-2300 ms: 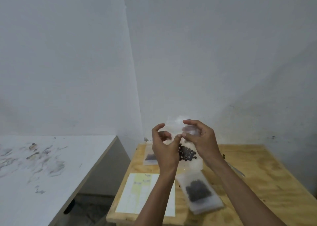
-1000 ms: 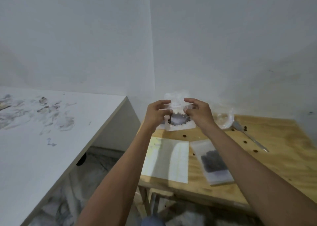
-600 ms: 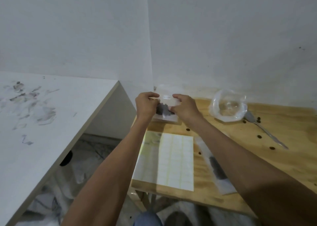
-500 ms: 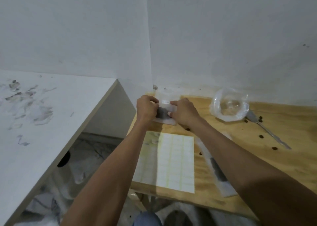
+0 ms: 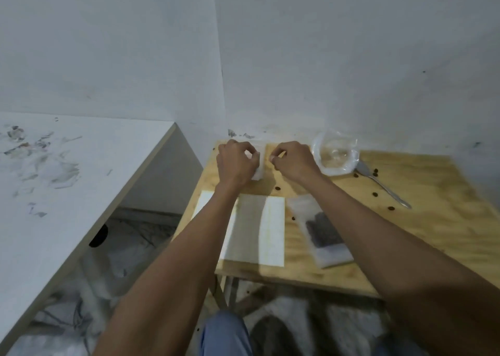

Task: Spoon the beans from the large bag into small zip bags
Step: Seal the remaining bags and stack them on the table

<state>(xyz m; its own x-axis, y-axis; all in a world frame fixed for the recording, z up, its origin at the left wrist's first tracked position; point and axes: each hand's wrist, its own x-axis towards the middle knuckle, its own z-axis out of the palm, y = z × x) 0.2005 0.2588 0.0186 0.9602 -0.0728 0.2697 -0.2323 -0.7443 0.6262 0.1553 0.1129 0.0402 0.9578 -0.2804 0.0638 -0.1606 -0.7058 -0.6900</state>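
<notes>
Both hands sit at the far left corner of the wooden table (image 5: 433, 220): the left hand (image 5: 236, 163) has its fingers curled onto a small zip bag (image 5: 258, 166) lying there, while the right hand (image 5: 293, 161) hovers just beside it, fingers curled; whether it touches the bag cannot be told. Risks, by size of item: the sheet of paper (image 5: 270, 231) overhangs nothing but lies under the forearms and could be dragged off. The large bag (image 5: 335, 155), slumped open and apparently nearly empty, could tip. A filled zip bag (image 5: 322, 234) rests near the front edge. The spoon (image 5: 384, 190) lies unattended. Loose beans (image 5: 374, 194) may roll off.
</notes>
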